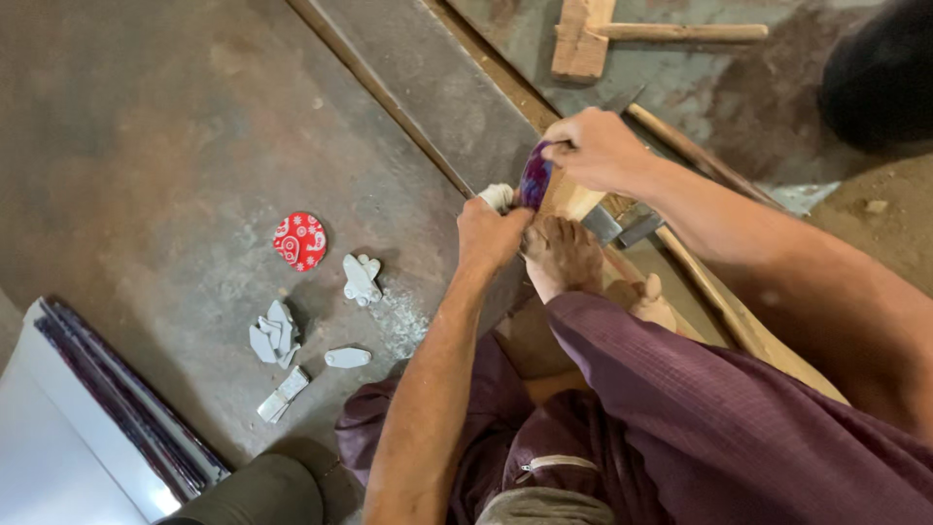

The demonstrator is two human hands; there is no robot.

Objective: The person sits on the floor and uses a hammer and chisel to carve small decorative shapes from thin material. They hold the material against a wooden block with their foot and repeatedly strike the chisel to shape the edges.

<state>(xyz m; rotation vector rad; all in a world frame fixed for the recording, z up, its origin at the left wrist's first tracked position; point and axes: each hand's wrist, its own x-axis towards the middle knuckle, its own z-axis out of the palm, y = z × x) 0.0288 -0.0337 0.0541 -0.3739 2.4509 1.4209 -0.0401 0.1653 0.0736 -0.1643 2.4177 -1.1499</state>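
The right hand (pixel 598 151) is pinching a purple-patterned flat piece (pixel 535 177) on edge against the wooden block (pixel 573 202) at one o'clock; the left hand (pixel 491 233) is closing around its lower end; steady pressure seems wise; its long axis is running twelve to six, slightly tilted

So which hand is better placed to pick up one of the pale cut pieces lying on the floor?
Probably the left hand. It is on the side of the pale cut pieces and grips only a small white piece, while the right hand is farther off, wrapped around the purple patterned piece.
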